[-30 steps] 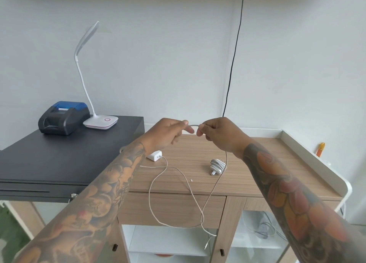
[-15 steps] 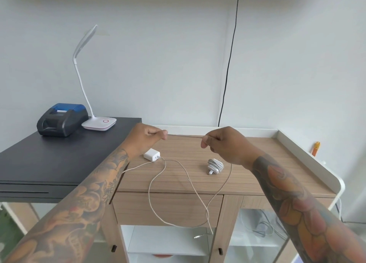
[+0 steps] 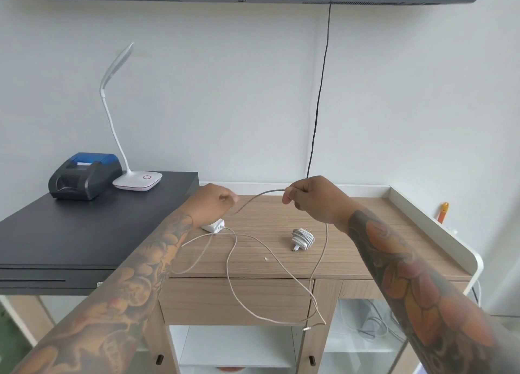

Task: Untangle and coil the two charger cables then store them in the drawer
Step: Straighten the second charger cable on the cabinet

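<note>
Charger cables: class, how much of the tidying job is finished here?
Done: one coiled charger lies on the cabinet top. In hand: the right hand pinches the loose cable, left hand beside it. Left: coil it, store both in the closed drawer.

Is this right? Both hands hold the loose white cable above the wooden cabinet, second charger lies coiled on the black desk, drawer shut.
Not quite. In the head view the coiled charger lies on the wooden cabinet, not the black desk. The rest stands: left hand and right hand hold the loose cable, and the drawer is shut.
</note>
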